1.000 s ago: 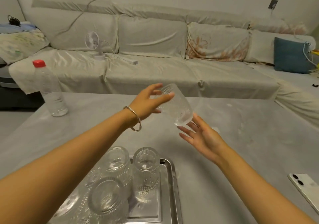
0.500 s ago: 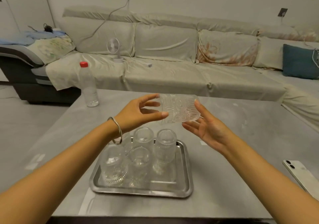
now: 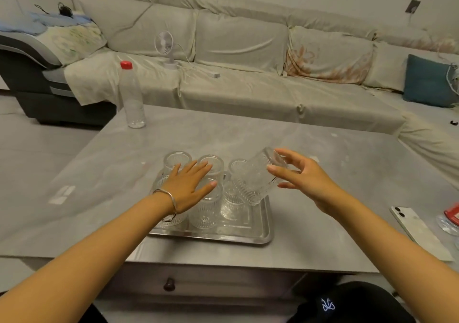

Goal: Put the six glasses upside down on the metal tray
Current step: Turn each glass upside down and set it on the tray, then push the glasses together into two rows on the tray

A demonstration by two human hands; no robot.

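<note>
Grey matte table [image 3: 323, 173]: right hand [image 3: 304, 181] tilts ribbed glass [image 3: 255, 181] over shiny tray [image 3: 265, 225].

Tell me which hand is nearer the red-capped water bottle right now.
Left. The left hand lies flat over the glasses on the metal tray, below and right of the water bottle. The right hand, holding a tilted glass, is farther right.

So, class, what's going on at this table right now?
A person is turning glasses upside down onto a metal tray on a grey table. The right hand holds a tilted glass, base uppermost, over the tray's right side, not yet set down. The left hand is spread flat, open, above the glasses already standing there. A bottle and a phone sit off to the sides.
</note>
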